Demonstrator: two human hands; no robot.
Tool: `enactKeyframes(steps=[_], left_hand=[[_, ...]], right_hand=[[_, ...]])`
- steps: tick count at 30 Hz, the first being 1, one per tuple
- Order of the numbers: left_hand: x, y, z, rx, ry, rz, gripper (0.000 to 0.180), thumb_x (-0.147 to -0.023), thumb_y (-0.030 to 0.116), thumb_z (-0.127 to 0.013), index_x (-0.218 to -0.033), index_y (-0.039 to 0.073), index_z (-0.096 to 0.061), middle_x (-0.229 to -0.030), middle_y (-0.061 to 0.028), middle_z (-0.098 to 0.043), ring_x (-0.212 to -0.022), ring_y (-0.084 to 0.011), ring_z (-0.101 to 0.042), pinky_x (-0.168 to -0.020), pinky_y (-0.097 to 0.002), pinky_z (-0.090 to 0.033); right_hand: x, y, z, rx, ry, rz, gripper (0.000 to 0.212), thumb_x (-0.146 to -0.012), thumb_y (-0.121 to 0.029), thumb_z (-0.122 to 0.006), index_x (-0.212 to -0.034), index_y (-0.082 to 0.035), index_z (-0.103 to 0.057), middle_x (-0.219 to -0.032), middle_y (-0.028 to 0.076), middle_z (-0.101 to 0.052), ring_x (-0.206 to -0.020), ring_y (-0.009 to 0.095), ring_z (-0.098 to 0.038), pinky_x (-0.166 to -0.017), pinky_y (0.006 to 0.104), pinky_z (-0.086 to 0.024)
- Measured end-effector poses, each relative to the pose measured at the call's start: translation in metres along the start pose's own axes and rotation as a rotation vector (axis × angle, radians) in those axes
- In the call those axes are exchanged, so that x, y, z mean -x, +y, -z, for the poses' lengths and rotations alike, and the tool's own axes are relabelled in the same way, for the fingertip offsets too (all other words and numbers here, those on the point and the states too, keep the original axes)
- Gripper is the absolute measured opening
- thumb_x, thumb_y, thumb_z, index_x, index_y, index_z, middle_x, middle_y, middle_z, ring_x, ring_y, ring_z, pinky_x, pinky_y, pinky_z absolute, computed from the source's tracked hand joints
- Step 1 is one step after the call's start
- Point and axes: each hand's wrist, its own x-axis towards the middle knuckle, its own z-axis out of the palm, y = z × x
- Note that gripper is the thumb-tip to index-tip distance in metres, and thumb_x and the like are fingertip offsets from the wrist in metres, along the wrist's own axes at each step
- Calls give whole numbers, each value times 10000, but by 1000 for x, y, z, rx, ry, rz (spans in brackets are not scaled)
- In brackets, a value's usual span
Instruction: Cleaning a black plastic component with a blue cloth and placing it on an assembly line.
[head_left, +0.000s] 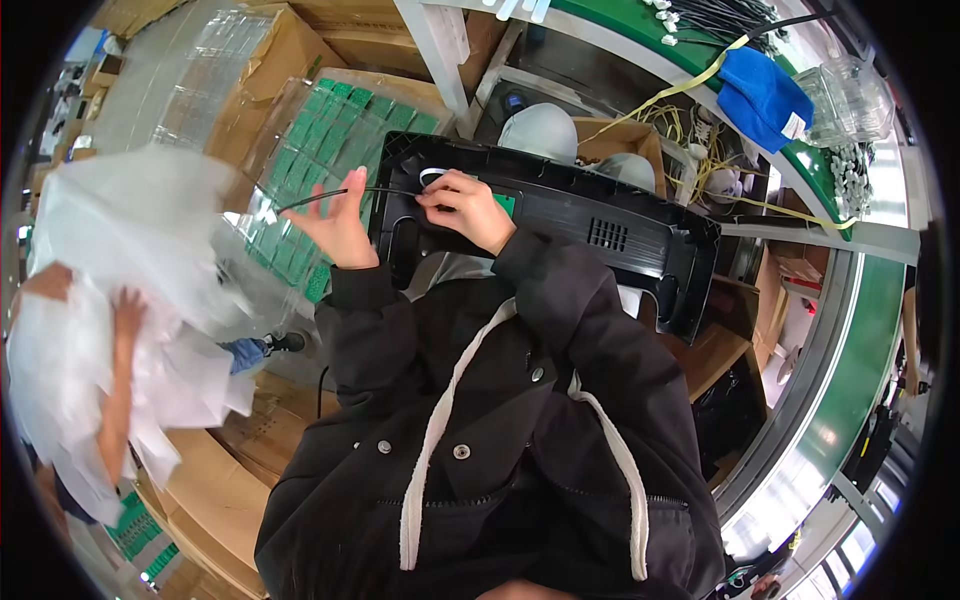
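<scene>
Cardboard boxes [330, 32] fill the bkgd along the top of the frame, w/ rows of green boards [350, 115] in clear plastic at upper L-ctr. Upper R: a green-topped bench [620, 22] w/ a bundle of black leads [735, 20], a blue cloth item [762, 98] and, next to it, a clear plastic container [850, 100]. Yellow cord [690, 82] trails off that bench's edge. Another green surface [870, 330] curves down the far R.

Ctr of frame: a long black plastic housing [560, 215], sloping down to the R, w/ a vent grille R of its middle. Two white domed parts [540, 132] sit just behind its far edge.

Thin black cable [372, 189] runs btwn the hands, at & just past the housing's L end. L hand [342, 232] is off that end, fingers spread, cable crossing them; can't tell if it's pinched. R hand [474, 211] is over the housing's L part, thumb & fingertips closed on the cable. White loop [431, 176] shows right by those fingertips; a bit of green board [505, 203] peeks out beside the R hand.

Frame L: a co-worker's arm [115, 390] among translucent white sheets [140, 235], partly blurred.
</scene>
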Motion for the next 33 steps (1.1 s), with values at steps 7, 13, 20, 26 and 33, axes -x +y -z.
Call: enactKeyframes(steps=[7,13,20,26,33], left_hand=[[-10,-29,9,-622,-745,207,524,-665,291,-756,-1054,2,-556,-921,-135,-633,-839,-274,-626,-739,-349,-480],[-1,-14,1,-902,-588,60,470,-607,262,-765,-976,29,-590,-821,-186,-644,-802,-339,-622,-709,-383,-484],[-6,-35,7,-961,-564,-12,514,-581,275,-778,-996,36,-593,-830,-179,-646,-804,-333,-624,-703,-380,-486],[-7,-37,5,-1028,-524,-99,537,-566,279,-788,-1015,53,-599,-840,-169,-649,-794,-329,-627,-699,-378,-488],[9,-18,-5,-1033,-533,-7,475,-581,292,-780,-953,40,-627,-823,-153,-657,-774,-303,-637,-683,-361,-490]], right_hand=[[0,2,1,83,-56,49,151,-625,-11,-680,-762,-36,-621,-822,60,-561,-793,234,-557,-692,327,-472],[4,4,-1,52,-90,65,152,-614,-27,-678,-737,-33,-589,-801,62,-538,-792,248,-540,-701,329,-460],[2,5,-9,172,-157,120,169,-602,-87,-672,-700,-28,-548,-752,75,-494,-826,250,-514,-707,346,-456],[-3,5,-7,131,-128,101,169,-586,-95,-672,-674,-30,-544,-744,73,-490,-832,252,-510,-710,348,-457],[-6,4,-1,195,-253,70,159,-559,-120,-678,-639,-30,-574,-738,83,-509,-843,256,-518,-718,344,-462]])
